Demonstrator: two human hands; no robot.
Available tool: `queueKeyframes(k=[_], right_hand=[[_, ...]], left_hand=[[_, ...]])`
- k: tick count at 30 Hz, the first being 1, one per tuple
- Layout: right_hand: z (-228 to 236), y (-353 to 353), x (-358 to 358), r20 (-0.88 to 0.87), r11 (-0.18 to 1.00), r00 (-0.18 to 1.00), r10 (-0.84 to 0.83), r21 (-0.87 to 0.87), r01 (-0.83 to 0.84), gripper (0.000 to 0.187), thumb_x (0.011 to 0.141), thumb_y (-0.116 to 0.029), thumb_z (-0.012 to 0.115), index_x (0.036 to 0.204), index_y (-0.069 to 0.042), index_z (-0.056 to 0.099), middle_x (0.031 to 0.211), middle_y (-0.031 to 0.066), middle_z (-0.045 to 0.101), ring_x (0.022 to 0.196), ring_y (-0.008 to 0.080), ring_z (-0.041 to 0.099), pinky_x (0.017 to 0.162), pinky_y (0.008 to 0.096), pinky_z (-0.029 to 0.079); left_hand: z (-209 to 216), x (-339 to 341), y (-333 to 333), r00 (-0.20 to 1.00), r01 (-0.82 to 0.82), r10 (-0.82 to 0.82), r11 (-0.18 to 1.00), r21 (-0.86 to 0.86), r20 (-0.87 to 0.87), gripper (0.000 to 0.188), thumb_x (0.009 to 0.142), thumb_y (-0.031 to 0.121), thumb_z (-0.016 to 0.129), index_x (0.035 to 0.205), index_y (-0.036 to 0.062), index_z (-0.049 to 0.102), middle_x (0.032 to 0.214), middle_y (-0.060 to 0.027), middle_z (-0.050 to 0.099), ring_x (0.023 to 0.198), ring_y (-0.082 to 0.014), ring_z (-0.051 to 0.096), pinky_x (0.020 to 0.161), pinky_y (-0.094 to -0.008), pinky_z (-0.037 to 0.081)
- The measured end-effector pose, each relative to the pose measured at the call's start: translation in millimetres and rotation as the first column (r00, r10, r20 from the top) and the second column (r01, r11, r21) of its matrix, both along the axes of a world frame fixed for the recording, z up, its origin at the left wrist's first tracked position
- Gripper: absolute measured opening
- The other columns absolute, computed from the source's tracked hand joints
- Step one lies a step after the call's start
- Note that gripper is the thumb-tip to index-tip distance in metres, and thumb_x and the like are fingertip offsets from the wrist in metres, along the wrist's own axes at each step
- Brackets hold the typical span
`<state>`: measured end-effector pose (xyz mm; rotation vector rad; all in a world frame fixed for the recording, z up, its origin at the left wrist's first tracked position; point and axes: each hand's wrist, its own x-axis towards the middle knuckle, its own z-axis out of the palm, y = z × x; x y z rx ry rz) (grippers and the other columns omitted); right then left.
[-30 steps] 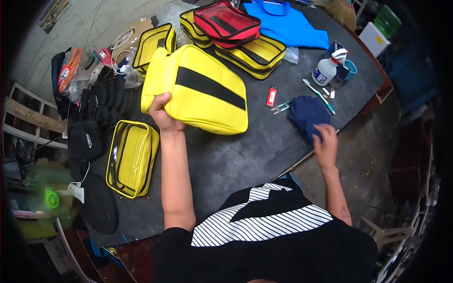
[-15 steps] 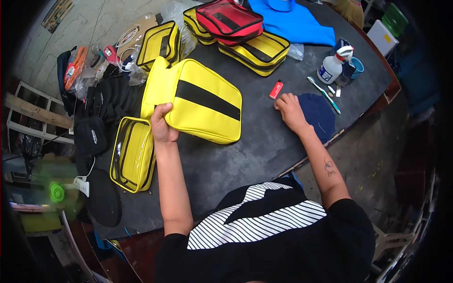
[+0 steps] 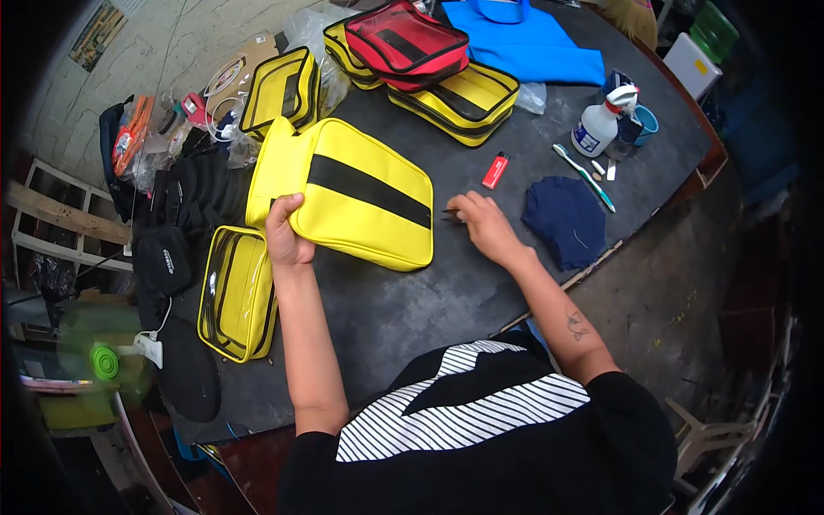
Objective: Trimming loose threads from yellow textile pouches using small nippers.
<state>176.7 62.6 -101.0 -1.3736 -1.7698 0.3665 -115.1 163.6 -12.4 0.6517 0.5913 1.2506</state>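
My left hand (image 3: 290, 232) is closed on the near left edge of a yellow pouch (image 3: 369, 232), thumb on top. A black band runs across the pouch's upturned face, and its yellow flap lies open on the left. Just right of the pouch, my right hand (image 3: 486, 225) pinches a small dark pointed thing (image 3: 451, 211), too small to name. A red lighter (image 3: 495, 170) lies beyond that hand. To its right is a folded dark blue cloth (image 3: 565, 221). Another yellow pouch with a clear window (image 3: 237, 296) stands left of my left wrist.
At the back, a red clear-topped pouch (image 3: 403, 47) rests on yellow pouches (image 3: 459, 101), near a blue bag (image 3: 532, 43). A spray bottle (image 3: 601, 124), a blue cup (image 3: 647, 126) and a toothbrush (image 3: 585, 178) are at the right. Black pieces (image 3: 202, 189) crowd the left; a small fan (image 3: 105, 361) spins.
My right hand has moved left from the blue cloth toward the pouch, and the small dark thing now shows in its fingers. My left hand keeps its hold on the pouch.
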Motion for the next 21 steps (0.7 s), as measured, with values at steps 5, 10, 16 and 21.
queueKeyframes(k=[5, 10, 16, 21], right_hand=[[-18, 12, -20, 0.207, 0.962, 0.941, -0.269, 0.097, 0.254, 0.012, 0.081, -0.020, 0.065, 0.084, -0.009, 0.063, 0.078, 0.0068, 0.054, 0.081, 0.0257, 0.054, 0.073, 0.0374, 0.039], [-24, 19, -28, 0.165, 0.959, 0.949, -0.269, 0.138, 0.248, 0.013, 0.080, -0.020, 0.068, 0.079, -0.008, 0.063, 0.078, 0.0060, 0.054, 0.079, 0.0251, 0.053, 0.072, 0.0370, 0.039], [-22, 21, -28, 0.122, 0.958, 0.957, -0.262, 0.155, 0.242, 0.016, 0.076, -0.020, 0.072, 0.076, -0.007, 0.062, 0.075, 0.0053, 0.054, 0.076, 0.0243, 0.052, 0.071, 0.0359, 0.038], [-12, 23, -31, 0.140, 0.976, 0.966, -0.216, 0.059, 0.210, 0.019, 0.075, -0.020, 0.074, 0.075, -0.005, 0.062, 0.072, 0.0048, 0.054, 0.072, 0.0236, 0.052, 0.070, 0.0352, 0.039]], left_hand=[[2, 0, -1, 0.999, 0.043, -0.043, 0.999, 0.002, -0.004, 0.019, 0.082, 0.009, 0.056, 0.092, -0.0048, 0.064, 0.089, -0.0142, 0.069, 0.081, -0.0244, 0.068, 0.081, -0.0353, 0.055], [0, 0, -1, 1.000, 0.030, -0.030, 0.999, 0.014, 0.008, 0.022, 0.080, 0.008, 0.056, 0.096, -0.0055, 0.063, 0.092, -0.0147, 0.068, 0.084, -0.0245, 0.068, 0.083, -0.0355, 0.054], [0, 3, -2, 1.000, -0.002, 0.002, 1.000, 0.002, 0.020, 0.022, 0.079, 0.007, 0.057, 0.095, -0.0063, 0.063, 0.089, -0.0142, 0.068, 0.081, -0.0244, 0.068, 0.082, -0.0347, 0.054], [1, 2, -3, 0.999, -0.020, 0.020, 1.000, -0.003, 0.030, 0.021, 0.079, 0.007, 0.057, 0.094, -0.0061, 0.064, 0.089, -0.0142, 0.068, 0.080, -0.0240, 0.068, 0.081, -0.0342, 0.055]])
